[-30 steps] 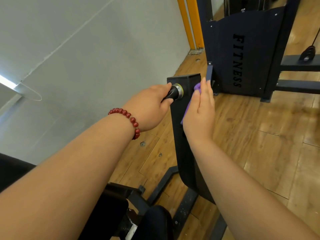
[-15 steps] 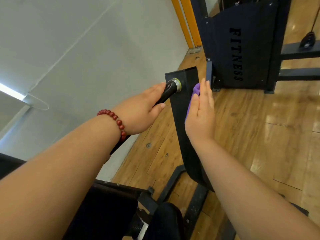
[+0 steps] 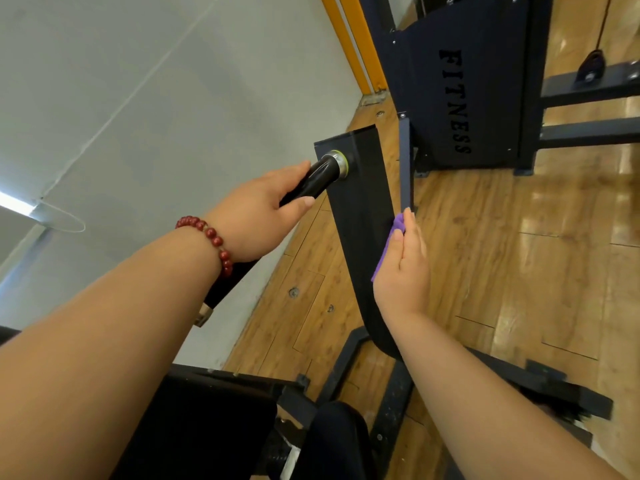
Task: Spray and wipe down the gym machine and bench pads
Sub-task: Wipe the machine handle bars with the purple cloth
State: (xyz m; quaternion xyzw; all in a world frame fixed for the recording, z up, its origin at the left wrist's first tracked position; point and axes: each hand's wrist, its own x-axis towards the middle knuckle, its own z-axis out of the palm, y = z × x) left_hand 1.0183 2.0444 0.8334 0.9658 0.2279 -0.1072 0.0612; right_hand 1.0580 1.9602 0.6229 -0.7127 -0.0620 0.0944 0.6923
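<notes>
Left hand (image 3: 256, 213) clenched around glossy black cylindrical handle (image 3: 313, 180); right hand (image 3: 405, 268), flat, presses purple cloth (image 3: 393, 237) against matte black steel upright (image 3: 363, 209).

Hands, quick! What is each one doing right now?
Left hand: closed around the black handle of the machine.
Right hand: flat and open, pressing the purple cloth against the black upright.

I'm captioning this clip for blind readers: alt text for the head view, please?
A right hand presses a purple cloth flat against a black machine upright, while the left hand grips its black handle above a wood floor.
</notes>
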